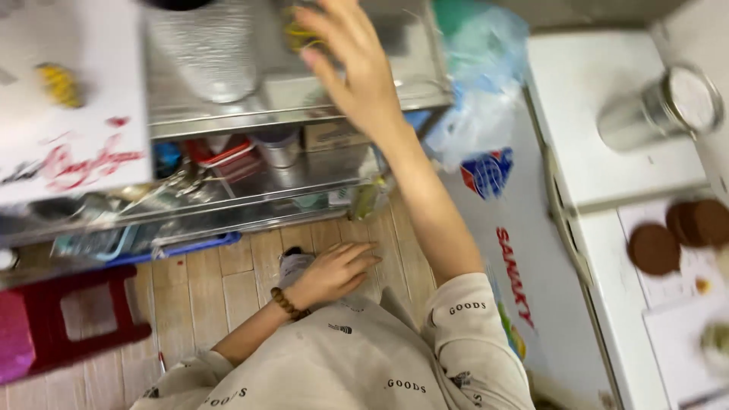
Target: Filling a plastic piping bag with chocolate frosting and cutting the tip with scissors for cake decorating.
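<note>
Right hand (357, 64) spread open over the steel rack (228, 125) at top centre; left hand (334, 272) flat on shirt (357, 364); red-marked white sign (72, 114) upper left; steel cup (657, 110) upper right.

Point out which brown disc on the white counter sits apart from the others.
The left brown disc: it lies alone, lower left, while the other discs overlap at upper right.

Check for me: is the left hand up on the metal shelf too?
No, the left hand, with a bead bracelet at its wrist, rests low against the beige shirt, while only the right hand reaches the metal shelf.
</note>
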